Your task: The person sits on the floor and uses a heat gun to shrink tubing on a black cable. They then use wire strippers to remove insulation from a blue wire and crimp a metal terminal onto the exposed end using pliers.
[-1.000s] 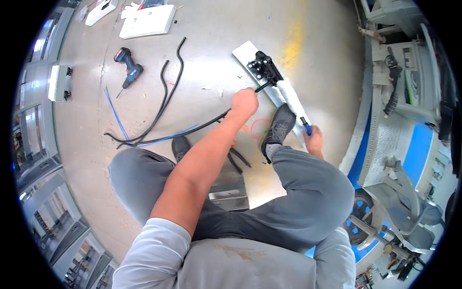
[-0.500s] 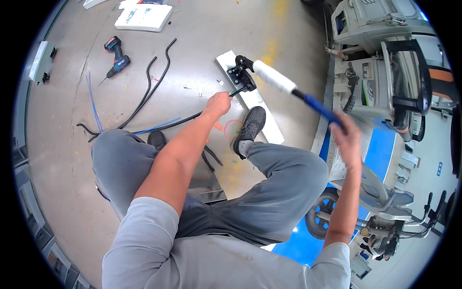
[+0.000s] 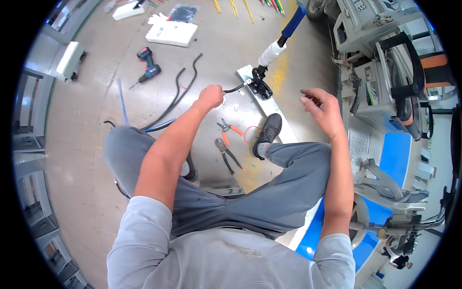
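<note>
My left hand [image 3: 211, 97] is closed around a black cable [image 3: 236, 89]. A small silver lug [image 3: 248, 82] shows at the cable's end, beside the black jaw head of a crimping tool [image 3: 260, 86]. That tool rests on a long white board [image 3: 282, 123] on the floor. Its long lever, wrapped in white and tipped with a blue grip [image 3: 293, 23], points up and away from me. My right hand [image 3: 323, 108] hovers to the right of the board, empty, fingers loosely bent and apart from the thumb.
Orange-handled wire strippers [image 3: 230, 129] and cable cutters [image 3: 226, 155] lie between my feet. A cordless drill [image 3: 148, 65], black cable pieces [image 3: 177, 91] and a white foam block [image 3: 172, 34] are farther off. A grey vehicle [image 3: 368, 72] stands at the right.
My right hand has let go of the blue grip, and the lever now stands swung away from me. My left hand still holds the cable, its lug now showing outside the tool's head.
</note>
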`<state>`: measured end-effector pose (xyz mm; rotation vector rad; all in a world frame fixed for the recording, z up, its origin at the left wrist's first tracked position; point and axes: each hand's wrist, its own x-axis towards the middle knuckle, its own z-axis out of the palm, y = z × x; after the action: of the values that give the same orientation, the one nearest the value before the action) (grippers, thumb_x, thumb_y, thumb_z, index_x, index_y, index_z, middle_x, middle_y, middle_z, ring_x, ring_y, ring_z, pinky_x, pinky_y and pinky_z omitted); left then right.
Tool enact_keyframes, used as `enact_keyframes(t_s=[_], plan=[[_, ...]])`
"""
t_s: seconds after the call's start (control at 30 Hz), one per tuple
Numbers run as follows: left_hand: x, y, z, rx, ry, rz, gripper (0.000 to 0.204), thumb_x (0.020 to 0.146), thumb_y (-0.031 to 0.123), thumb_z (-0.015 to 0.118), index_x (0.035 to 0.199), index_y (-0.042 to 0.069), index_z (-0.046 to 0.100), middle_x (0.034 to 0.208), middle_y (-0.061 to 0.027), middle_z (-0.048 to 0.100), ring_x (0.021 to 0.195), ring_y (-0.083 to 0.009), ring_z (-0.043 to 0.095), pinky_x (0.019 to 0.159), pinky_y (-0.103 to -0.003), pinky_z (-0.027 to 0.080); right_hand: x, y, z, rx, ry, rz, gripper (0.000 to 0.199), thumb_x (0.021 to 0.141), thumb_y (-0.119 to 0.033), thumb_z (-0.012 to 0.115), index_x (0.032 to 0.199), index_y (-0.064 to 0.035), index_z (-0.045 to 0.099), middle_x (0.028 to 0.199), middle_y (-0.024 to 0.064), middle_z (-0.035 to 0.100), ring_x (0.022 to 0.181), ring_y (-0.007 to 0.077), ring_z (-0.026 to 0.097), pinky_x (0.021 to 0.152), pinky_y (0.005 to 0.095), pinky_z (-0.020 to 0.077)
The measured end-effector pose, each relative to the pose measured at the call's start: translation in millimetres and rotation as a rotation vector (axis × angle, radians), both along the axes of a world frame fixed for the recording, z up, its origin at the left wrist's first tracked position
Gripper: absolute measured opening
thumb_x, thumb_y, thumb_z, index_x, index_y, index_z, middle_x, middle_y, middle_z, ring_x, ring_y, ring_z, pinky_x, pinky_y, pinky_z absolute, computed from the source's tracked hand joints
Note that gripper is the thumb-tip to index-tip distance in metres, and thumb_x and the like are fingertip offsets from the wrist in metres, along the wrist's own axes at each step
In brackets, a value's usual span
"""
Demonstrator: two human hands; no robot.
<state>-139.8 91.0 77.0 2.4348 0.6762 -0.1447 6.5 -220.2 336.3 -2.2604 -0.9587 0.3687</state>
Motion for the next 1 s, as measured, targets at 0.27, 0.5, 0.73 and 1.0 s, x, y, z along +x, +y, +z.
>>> enact_keyframes(t_s=[0.27,0.5,0.73,1.0], plan=[[-137,250,218,0.442,-0.014,0.163,0.041,0.096,0.035,0.063,0.084,-0.003,0.072,0.077,-0.0216,0.072,0.066,-0.0358,0.071,0.068,-0.048,0.057,0,31,-12,0.08,0.067,0.134,0.028,0.1,-0.017,0.069,0.119,0.0027,0.071,0.093,0.0041,0.07,0.071,0.0089,0.06,0.062,0.0257,0.048],[-387,285,446,0.584,-0.098,0.637,0.039,0.094,0.033,0.062,0.083,-0.003,0.072,0.066,-0.0128,0.067,0.062,-0.0269,0.066,0.065,-0.043,0.054,-8,40,-6,0.017,0.134,0.175,0.034,0.101,-0.021,0.067,0.126,0.0027,0.07,0.098,0.0054,0.072,0.069,0.0076,0.059,0.059,0.0236,0.0453],[-521,254,429,0.626,0.032,0.803,0.041,0.104,0.035,0.059,0.083,0.002,0.069,0.061,-0.0038,0.058,0.054,-0.0119,0.054,0.052,-0.029,0.044,-3,44,-18,-0.077,0.165,0.218,0.036,0.102,-0.021,0.067,0.127,0.0037,0.069,0.099,0.0053,0.072,0.069,0.0063,0.059,0.058,0.0235,0.0454],[-621,176,109,0.486,0.324,0.972,0.037,0.097,0.037,0.061,0.098,0.003,0.076,0.101,-0.0253,0.074,0.096,-0.0447,0.071,0.084,-0.054,0.057,-16,46,-21,-0.145,0.193,0.202,0.036,0.101,-0.021,0.067,0.126,0.0043,0.069,0.098,0.0051,0.07,0.069,0.0081,0.06,0.058,0.0242,0.0462]])
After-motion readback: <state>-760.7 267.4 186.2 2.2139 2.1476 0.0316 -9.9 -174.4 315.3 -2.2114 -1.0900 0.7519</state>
